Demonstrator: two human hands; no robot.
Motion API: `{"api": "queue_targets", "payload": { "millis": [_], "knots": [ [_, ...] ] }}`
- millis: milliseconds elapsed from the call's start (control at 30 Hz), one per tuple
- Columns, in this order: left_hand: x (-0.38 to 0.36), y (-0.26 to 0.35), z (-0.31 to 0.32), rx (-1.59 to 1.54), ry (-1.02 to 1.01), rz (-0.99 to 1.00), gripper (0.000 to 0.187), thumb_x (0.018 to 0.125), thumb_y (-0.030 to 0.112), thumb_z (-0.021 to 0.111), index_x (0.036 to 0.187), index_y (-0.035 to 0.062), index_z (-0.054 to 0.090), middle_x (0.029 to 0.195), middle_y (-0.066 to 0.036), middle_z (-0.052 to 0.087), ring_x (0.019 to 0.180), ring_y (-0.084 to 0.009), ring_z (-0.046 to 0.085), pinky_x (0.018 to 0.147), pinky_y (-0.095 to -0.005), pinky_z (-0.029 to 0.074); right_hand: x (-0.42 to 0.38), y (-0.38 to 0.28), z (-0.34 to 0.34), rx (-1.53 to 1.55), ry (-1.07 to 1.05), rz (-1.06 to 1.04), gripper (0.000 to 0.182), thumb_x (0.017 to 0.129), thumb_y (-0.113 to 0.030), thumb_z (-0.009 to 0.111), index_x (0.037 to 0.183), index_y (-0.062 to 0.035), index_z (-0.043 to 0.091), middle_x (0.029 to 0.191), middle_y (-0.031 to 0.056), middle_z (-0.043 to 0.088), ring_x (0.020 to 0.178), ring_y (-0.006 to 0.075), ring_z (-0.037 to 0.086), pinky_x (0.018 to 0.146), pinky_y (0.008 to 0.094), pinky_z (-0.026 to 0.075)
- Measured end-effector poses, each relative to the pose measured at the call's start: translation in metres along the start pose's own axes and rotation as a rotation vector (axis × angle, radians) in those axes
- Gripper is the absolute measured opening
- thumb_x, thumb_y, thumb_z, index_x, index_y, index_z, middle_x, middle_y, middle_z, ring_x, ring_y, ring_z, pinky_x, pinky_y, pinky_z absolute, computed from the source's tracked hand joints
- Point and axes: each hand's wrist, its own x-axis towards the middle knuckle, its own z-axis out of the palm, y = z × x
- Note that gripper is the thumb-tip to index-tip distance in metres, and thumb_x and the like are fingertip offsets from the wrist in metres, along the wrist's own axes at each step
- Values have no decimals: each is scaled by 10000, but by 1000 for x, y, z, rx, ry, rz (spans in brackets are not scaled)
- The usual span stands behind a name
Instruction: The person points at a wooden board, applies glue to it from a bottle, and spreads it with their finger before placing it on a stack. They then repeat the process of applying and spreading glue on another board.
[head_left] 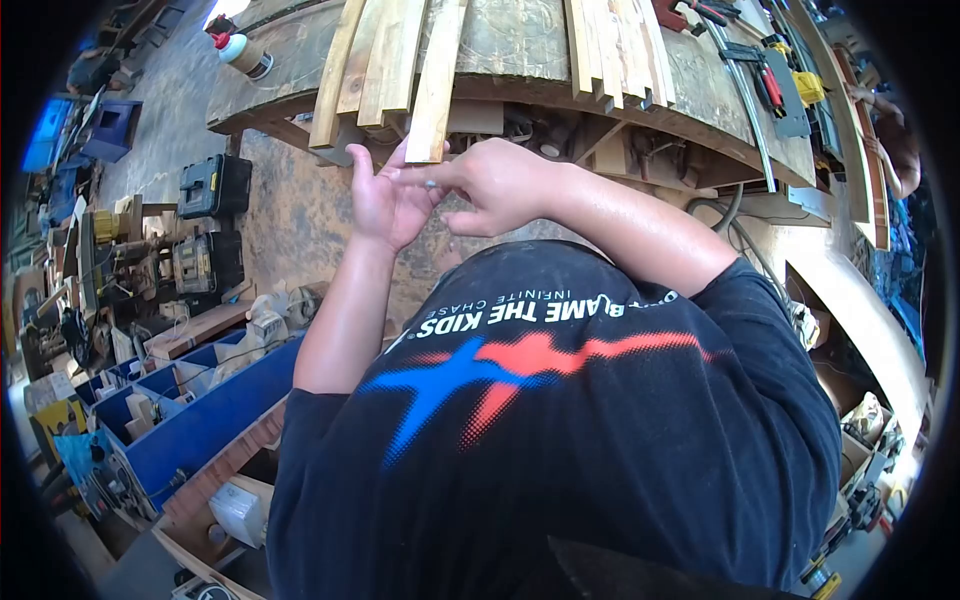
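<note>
Spanning the top of the view, a scuffed wooden workbench (507,50) bears two groups of pale lumber, one group of strips (378,70) toward the left and another group of strips (618,50) farther right, lying side by side with uneven ends at the front edge, an arrangement that likely keeps each piece easy to grasp. Between the groups, nearest the left one, a single wooden strip (434,95) juts past the edge toward the worker, presumably to leave its end within reach. It looks straight and flat-faced, honey-yellow with lighter patches and a darker, squared end. Just below that end, the left hand (385,205) turns its palm up, thumb spread from the fingers, whose tips are partly hidden by the wood; whether they touch it cannot be told. The right hand (500,185) extends its index finger across the left palm, thumb apart, remaining fingers curled, with nothing visibly clamped in either hand.
</note>
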Motion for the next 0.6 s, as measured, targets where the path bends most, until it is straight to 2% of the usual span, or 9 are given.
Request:
{"api": "queue_targets", "payload": {
  "millis": [67,167,200,300,333,433,500,533,600],
  "knots": [
    [-1,5,-6,-57,-50,-6,1083,922,881,122,1508,52,499,1345,-190,617,1207,-318,587,991,-446,480,2,1,4,67,201,48,678,819,-344,666,1478,-219,565,809,153,733,712,340,712,693,470,583],
    [3,-1,-2,-80,-34,-35,1094,920,883,123,1465,28,534,1287,-184,634,1168,-305,600,985,-439,491,-8,1,-13,-104,-59,182,612,824,-352,667,1420,-224,620,800,153,723,705,347,704,676,472,573],
    [0,3,8,-29,-20,-32,1099,920,883,129,1450,12,538,1255,-175,635,1109,-296,613,990,-444,499,-13,17,1,15,2,-1,567,829,-363,669,1379,-224,653,818,150,727,713,355,704,671,476,567],
    [1,8,-2,-138,-111,-48,1061,936,864,173,1434,1,540,1296,-206,642,1143,-346,631,1013,-473,518,-16,17,0,109,206,-79,551,833,-386,674,1360,-227,669,827,140,732,716,358,704,665,466,565],
    [2,8,-8,-139,-133,-49,1058,940,860,171,1445,4,532,1301,-204,640,1138,-343,631,1011,-473,518,-12,14,-6,18,253,-23,496,822,-333,737,1300,-200,715,758,122,691,643,282,676,611,400,541],
    [3,9,-17,-136,-156,-59,1049,947,852,166,1461,9,521,1303,-201,639,1123,-335,632,1007,-475,518,-12,17,-11,-83,-2,105,455,847,-500,734,1197,-210,748,807,105,730,734,317,711,632,417,552],
    [0,12,-13,-119,-102,-75,1046,947,853,165,1448,11,532,1289,-198,642,1111,-330,633,1005,-474,519,-10,30,-1,2,117,-74,528,853,-568,725,1258,-228,724,747,101,704,707,321,700,613,423,538],
    [-1,13,2,-22,98,-52,1089,929,875,131,1477,11,505,1252,-175,627,1057,-288,618,996,-453,504,-9,29,1,13,181,-89,541,852,-571,724,1277,-236,718,731,101,695,698,324,697,609,425,534],
    [-2,14,-5,-32,34,-73,1090,930,874,128,1478,11,505,1244,-174,630,1055,-286,619,998,-454,503,-7,23,1,-17,296,-38,493,839,-555,754,1219,-241,756,683,92,665,673,318,684,593,416,524]
  ]
}}
